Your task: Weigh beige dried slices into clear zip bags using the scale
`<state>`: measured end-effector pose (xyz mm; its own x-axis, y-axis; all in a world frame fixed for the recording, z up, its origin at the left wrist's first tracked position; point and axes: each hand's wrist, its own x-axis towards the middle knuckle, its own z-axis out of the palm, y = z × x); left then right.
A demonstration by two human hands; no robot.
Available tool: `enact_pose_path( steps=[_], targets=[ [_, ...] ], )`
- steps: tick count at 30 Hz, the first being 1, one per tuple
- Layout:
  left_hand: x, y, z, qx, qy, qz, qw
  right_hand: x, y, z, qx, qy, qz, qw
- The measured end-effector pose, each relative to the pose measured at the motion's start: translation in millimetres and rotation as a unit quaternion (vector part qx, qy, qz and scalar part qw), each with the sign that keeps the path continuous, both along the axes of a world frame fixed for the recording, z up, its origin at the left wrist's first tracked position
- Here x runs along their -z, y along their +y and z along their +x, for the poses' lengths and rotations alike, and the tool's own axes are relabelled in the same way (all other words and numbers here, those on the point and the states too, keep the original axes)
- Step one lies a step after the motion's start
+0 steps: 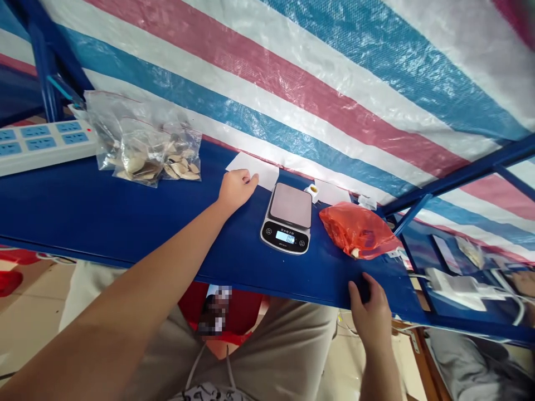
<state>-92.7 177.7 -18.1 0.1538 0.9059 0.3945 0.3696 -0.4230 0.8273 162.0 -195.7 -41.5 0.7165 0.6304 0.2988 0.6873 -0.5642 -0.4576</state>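
Observation:
My left hand (237, 189) lies over a white sheet of paper (266, 174) at the back of the blue table, its fingers curled in. Whether it grips the paper or anything else is hidden. Right of it, a kitchen scale (291, 206) has a bare weighing plate and a lit display that seems to read 0.0. A crumpled red plastic bag (357, 229) lies beside the scale, a pale piece showing at its near edge. Below that bag, at the table's front edge, my right hand (371, 305) rests with thumb and forefinger apart, holding nothing visible.
Clear zip bags (146, 159) of pale flat pieces lie left, near a white power strip (50, 142). A small white object (311, 191) and another paper (332, 192) sit behind the scale. Striped sheeting (292, 89) hangs behind. Another person's hand (524, 283) appears far right.

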Motion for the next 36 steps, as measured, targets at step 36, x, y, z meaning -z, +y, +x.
enact_pose_path(
  steps=[36],
  targets=[
    [-0.3,2.7,-0.6,0.064,-0.005,-0.039,0.997,-24.7,81.6,-12.8,-0.013,-0.056,-0.160,0.985]
  ],
)
